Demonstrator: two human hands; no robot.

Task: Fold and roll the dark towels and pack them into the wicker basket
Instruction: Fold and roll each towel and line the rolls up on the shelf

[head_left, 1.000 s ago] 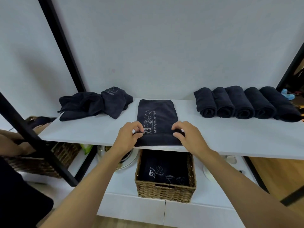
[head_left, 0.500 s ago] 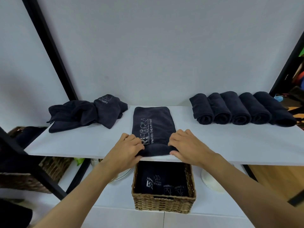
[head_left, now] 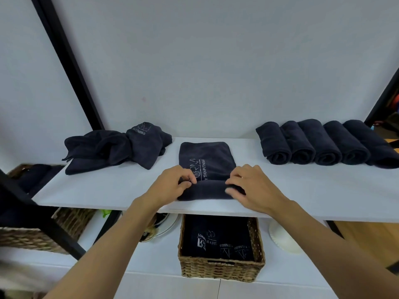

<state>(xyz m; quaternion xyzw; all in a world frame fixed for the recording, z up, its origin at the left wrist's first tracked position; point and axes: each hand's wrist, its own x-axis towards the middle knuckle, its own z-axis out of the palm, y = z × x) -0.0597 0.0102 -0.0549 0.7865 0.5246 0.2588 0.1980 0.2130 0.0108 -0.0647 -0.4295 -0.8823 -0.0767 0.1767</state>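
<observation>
- the folded towel [head_left: 207,157] lies flat in the middle of the frame on the white desk [head_left: 313,190]. its near end is turned up into a short roll close to the desk's front edge, and pale lettering shows on the flat part.
- the left grip [head_left: 172,187] grasps the left end of that roll, fingers curled over the top.
- the right grip [head_left: 251,187] grasps the right end of the roll, fingers bent over it.
- right of centre, five rolled towels [head_left: 302,145] lie side by side and touching, with their spiral ends facing the camera.
- left of centre, a loose heap of towels [head_left: 112,149] sits on the desk, well apart from the roll.
- at lower centre, below the desk, the wicker basket [head_left: 222,271] stands on a white lower shelf [head_left: 155,257]. it holds packed towels [head_left: 216,240] with pale logos facing up.
- at the left edge sits a second wicker basket [head_left: 30,240].
- a black frame bar [head_left: 71,67] slants across the upper left.
</observation>
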